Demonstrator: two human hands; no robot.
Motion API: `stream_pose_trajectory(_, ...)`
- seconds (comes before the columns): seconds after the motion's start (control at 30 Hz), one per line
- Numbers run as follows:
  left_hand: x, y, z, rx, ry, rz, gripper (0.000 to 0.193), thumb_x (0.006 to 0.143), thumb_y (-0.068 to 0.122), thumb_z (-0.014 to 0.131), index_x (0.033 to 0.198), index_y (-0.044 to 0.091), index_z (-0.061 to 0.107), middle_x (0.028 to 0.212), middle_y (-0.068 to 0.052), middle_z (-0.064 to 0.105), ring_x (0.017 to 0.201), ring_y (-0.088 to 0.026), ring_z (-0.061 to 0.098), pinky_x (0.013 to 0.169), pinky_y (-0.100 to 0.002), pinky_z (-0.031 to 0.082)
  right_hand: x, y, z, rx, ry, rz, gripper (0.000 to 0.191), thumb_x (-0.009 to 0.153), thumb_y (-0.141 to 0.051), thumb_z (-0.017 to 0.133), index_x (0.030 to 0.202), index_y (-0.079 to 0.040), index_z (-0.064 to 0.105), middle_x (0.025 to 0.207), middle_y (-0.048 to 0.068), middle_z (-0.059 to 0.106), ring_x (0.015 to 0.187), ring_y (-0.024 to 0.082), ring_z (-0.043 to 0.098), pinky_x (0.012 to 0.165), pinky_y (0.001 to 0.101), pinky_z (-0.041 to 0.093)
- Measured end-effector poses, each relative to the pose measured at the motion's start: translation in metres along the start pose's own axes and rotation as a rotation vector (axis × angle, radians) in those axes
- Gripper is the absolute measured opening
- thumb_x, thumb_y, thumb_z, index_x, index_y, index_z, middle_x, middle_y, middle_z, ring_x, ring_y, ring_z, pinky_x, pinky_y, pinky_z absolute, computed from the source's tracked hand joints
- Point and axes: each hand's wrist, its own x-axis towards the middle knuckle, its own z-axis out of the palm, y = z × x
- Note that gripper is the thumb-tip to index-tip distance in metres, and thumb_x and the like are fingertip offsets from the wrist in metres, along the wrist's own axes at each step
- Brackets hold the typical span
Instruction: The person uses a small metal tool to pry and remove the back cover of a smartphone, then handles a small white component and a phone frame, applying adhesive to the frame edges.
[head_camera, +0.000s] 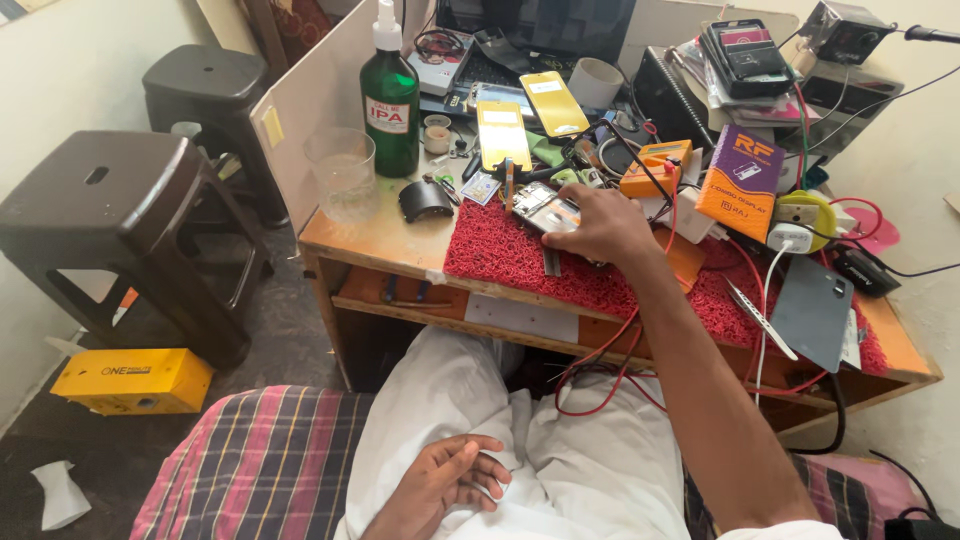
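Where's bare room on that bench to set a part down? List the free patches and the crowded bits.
Free: the red mat left of the right hand, towards the front edge; and the bare wood between the glass tumbler and that mat. Crowded: the back, around the green bottle and gold phone panels, and the right side, with the orange-purple box and cables.

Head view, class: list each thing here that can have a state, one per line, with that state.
Right hand: resting on the opened phone.
Left hand: empty, on the lap.
Opened phone: back off, flat on the red mat.
Green bottle: upright, capped.
Glass tumbler: upright; contents unclear.
Laptop: open, screen dark.
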Motion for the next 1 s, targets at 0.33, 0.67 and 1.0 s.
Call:
stream_pose_trajectory(0.33,0.003,-0.003,-0.002,0.003,0.038,-0.009,0.049,0.104,0.034,0.05,0.129,-0.007,0.059,0.1,-0.019,0.074,0.086,-0.021,0.073,0.072,-0.034,0.063,-0.084,0.052,0.013,0.743,0.212,0.138,0.051,0.083,-0.042,0.077,0.121,-0.007,0.072,0.094,0.01,0.078,0.085,0.015,0.071,0.075,0.0305,0.054)
stream_pose_trajectory(0.67,0.004,-0.017,-0.005,-0.241,0.095,0.317,0.077,0.081,0.05,0.061,0.148,0.012,0.049,0.131,-0.011,0.069,0.114,-0.019,0.071,0.096,-0.039,0.061,-0.244,-0.014,0.203,1.707,-0.366,-0.064,0.046,0.101,-0.025,0.076,0.138,-0.002,0.061,0.116,0.013,0.063,0.093,0.019,0.06,0.076,0.0334,0.047)
stream_pose_trajectory(1.0,0.017,0.011,-0.013,0.009,0.454,0.254,0.048,0.091,0.03,0.07,0.122,-0.006,0.071,0.103,-0.014,0.078,0.093,-0.021,0.073,0.086,-0.036,0.056,-0.057,0.005,0.029,0.579,0.459,0.026,0.031,0.094,-0.032,0.063,0.097,-0.004,0.075,0.082,0.014,0.077,0.072,0.028,0.077,0.07,0.0417,0.062)
